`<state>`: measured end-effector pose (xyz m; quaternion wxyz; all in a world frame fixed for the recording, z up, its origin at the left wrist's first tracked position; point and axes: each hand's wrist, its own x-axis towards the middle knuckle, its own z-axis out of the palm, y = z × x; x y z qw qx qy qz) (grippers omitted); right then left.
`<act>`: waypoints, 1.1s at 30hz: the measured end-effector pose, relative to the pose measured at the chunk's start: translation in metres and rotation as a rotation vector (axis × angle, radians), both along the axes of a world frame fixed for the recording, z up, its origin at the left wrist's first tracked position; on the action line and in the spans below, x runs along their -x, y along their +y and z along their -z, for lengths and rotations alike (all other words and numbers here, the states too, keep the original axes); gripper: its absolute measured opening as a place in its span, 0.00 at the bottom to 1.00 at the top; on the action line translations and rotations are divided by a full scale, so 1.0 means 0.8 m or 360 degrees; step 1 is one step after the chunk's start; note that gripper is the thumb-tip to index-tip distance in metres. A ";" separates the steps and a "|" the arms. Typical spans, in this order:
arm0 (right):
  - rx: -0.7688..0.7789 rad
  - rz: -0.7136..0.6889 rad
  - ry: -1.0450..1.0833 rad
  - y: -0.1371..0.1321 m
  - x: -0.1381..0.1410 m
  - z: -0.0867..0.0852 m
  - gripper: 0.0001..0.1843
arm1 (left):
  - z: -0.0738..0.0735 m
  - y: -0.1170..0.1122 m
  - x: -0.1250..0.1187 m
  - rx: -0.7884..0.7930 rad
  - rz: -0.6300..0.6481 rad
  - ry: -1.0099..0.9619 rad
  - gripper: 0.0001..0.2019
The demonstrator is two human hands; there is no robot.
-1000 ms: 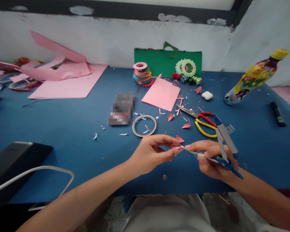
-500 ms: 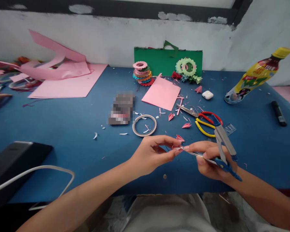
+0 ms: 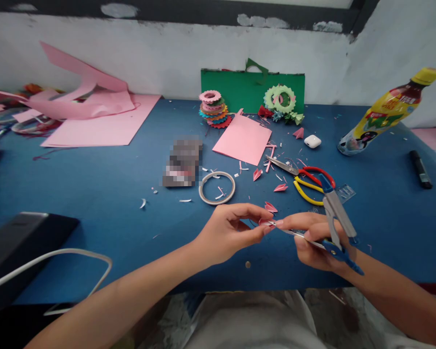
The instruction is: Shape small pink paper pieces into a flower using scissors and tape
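Between thumb and fingertips, my left hand (image 3: 227,232) pinches a small pink paper piece (image 3: 265,222), partly covered by the fingers. My right hand (image 3: 318,242) is closed around a blue and silver drawing compass (image 3: 336,213). One thin leg of the compass points left, its tip at the paper piece by the left fingertips. Just beyond the fingers lies a folded pink paper petal (image 3: 271,207); similar ones (image 3: 280,187) lie farther off. Scissors (image 3: 294,172) with red and yellow handles rest beyond my right hand.
On the blue table are a tape roll (image 3: 200,189), a blurred-out dark object (image 3: 183,162), a pink sheet (image 3: 241,138), a stack of paper rings (image 3: 212,109), a white earbud case (image 3: 312,141), a bottle (image 3: 388,114) and a marker (image 3: 419,168). Paper scraps lie scattered about.
My hands keep almost the same pose, the compass tip still at the pink paper piece. At the far left edge, another person's hand has drawn back mostly out of view.
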<state>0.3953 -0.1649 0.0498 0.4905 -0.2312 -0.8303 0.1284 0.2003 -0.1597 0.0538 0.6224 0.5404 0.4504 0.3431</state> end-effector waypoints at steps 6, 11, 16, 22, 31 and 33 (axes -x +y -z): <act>-0.0002 0.0026 0.0036 -0.001 -0.002 0.003 0.10 | -0.002 0.000 0.001 0.0021 -0.0016 -0.0064 0.13; -0.0001 -0.0009 0.0089 0.000 -0.003 0.004 0.12 | -0.004 0.001 0.000 -0.0003 -0.0025 -0.0097 0.12; 0.0009 0.0023 0.0126 0.000 -0.002 0.001 0.12 | -0.003 0.000 -0.001 -0.0044 -0.0020 -0.0114 0.11; 0.0053 0.0065 0.0135 -0.002 0.000 -0.007 0.13 | 0.000 0.000 0.000 -0.0053 0.0001 -0.0118 0.10; 0.0019 0.0018 0.0070 -0.001 -0.001 -0.001 0.12 | 0.001 0.001 -0.001 -0.0065 -0.0020 -0.0127 0.11; 0.0033 0.0048 0.0060 -0.001 -0.001 -0.003 0.12 | 0.000 0.000 -0.001 -0.0055 -0.0021 -0.0129 0.10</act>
